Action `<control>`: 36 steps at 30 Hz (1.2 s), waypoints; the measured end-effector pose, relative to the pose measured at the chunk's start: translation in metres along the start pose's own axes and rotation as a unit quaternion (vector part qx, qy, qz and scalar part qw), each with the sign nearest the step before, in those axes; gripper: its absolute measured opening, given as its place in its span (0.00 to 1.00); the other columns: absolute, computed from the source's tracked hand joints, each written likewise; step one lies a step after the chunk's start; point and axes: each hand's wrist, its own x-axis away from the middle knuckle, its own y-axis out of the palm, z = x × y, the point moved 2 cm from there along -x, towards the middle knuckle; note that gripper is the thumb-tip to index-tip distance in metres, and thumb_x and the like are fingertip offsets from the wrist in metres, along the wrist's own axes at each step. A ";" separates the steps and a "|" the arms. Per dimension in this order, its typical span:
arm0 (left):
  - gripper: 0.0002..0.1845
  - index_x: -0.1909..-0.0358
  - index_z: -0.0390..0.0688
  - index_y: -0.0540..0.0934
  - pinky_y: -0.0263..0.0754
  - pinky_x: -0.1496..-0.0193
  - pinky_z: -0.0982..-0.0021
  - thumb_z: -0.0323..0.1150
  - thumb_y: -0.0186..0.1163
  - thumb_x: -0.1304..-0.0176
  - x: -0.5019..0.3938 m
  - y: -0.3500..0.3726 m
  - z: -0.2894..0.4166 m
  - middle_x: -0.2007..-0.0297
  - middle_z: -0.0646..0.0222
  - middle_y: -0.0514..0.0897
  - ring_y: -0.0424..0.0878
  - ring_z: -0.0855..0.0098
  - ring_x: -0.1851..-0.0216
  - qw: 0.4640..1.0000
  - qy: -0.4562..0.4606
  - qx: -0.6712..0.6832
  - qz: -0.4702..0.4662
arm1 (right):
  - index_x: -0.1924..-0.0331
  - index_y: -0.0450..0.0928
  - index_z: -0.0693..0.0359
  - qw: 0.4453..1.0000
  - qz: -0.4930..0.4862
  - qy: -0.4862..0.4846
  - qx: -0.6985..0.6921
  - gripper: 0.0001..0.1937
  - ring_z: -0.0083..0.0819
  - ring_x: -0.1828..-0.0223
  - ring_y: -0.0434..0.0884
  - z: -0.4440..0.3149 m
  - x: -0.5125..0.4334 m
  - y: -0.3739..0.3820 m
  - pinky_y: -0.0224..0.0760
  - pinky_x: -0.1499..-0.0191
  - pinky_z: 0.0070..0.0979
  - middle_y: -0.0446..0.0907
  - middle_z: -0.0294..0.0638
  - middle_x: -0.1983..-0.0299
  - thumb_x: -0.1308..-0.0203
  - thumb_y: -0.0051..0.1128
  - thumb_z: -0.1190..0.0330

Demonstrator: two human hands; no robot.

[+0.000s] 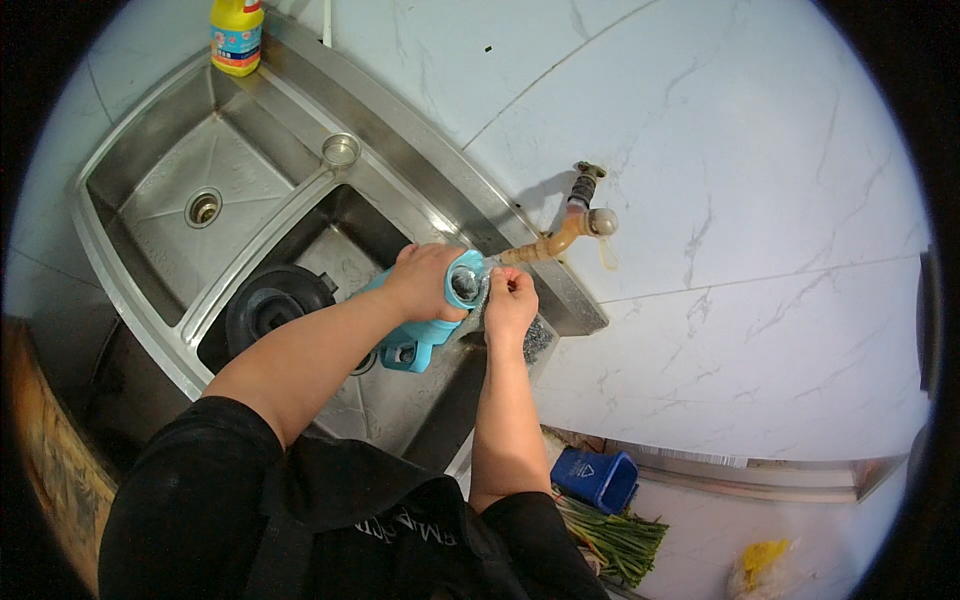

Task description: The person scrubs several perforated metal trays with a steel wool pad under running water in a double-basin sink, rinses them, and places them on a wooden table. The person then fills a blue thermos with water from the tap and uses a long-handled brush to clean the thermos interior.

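My left hand (424, 281) grips a light-blue plastic jug (439, 330) around its upper part. The round mouth of the jug (465, 283) faces up towards me, and its handle sticks out on the near side. Beside the mouth, my right hand (511, 306) has its fingers curled and bunched just under the tap spout (521, 253). Between that hand and the jug runs a grey, glistening strip (474, 313); whether it is running water or a mesh cloth cannot be told. The right fingertips are partly hidden.
Below is a double-bowl stainless steel sink (191, 319), with a black round lid-like part (277, 304) in the nearer bowl. A yellow bottle (237, 41) stands at the back corner. A blue bin (592, 480) and green leafy stalks (619, 536) are low at right.
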 end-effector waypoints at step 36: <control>0.43 0.46 0.49 0.69 0.51 0.38 0.59 0.50 0.69 0.71 -0.018 0.000 -0.009 0.50 0.62 0.74 0.67 0.61 0.44 0.999 -0.026 0.019 0.035 | 0.73 0.73 0.58 0.880 0.072 -0.269 0.385 0.14 0.46 0.73 0.76 -0.140 -0.067 -0.066 0.69 0.72 0.39 0.75 0.45 0.74 0.40 0.45 0.58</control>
